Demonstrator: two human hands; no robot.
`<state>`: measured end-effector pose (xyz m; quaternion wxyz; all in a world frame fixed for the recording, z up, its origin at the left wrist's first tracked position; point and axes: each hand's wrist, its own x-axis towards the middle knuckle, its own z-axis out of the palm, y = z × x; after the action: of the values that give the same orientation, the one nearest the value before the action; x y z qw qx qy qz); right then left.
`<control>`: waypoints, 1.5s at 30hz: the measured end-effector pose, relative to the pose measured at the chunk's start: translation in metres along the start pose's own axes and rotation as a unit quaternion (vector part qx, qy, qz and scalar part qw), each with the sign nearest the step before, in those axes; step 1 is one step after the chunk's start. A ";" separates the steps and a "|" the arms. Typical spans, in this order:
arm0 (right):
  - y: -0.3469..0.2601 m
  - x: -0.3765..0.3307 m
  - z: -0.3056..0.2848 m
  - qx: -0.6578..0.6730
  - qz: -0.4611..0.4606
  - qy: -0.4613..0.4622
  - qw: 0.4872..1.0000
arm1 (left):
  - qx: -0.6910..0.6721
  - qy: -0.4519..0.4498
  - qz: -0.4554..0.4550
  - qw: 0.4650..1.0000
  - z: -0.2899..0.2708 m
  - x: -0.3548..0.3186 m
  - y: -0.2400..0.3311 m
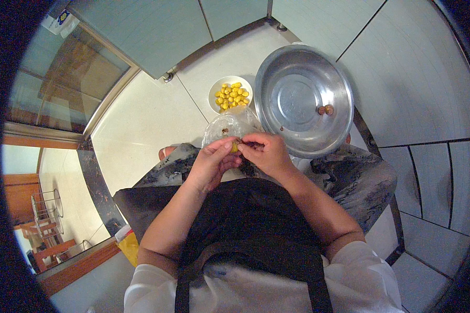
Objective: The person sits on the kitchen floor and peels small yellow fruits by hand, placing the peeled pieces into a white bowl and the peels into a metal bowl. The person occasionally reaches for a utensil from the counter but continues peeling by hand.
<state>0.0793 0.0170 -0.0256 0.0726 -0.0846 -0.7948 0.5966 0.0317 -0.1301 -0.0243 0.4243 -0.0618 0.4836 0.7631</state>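
Note:
My left hand is closed around a partly peeled yellow chestnut, held above my lap. From the other side my right hand pinches the same nut, with dark brown shell or skin at its fingertips. Just beyond my hands a clear plastic bag lies spread, a few brown scraps on it. Behind the bag, a white bowl holds many yellow peeled chestnuts. To the right, a large steel basin contains two brown unpeeled chestnuts and a small brown bit.
Pale cabinets on small feet stand ahead, and more panels line the right side. A glass door is at the left. My patterned trouser legs frame the bag and basin. Pale tiles cover the floor.

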 end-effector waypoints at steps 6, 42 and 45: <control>0.008 0.000 0.001 -0.004 -0.015 -0.007 1.000 | 0.013 -0.018 -0.002 1.000 -0.004 0.002 -0.003; 0.027 0.002 0.016 -0.102 -0.020 0.012 0.995 | 0.011 -0.014 0.050 0.999 -0.015 0.011 -0.011; 0.059 0.010 0.017 -0.103 -0.126 -0.036 0.986 | 0.143 0.098 0.127 0.977 0.000 0.016 -0.008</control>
<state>0.0684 0.0200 -0.0871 0.1093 0.0310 -0.8585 0.5000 0.0273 -0.1190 -0.0380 0.2791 -0.0130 0.6306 0.7241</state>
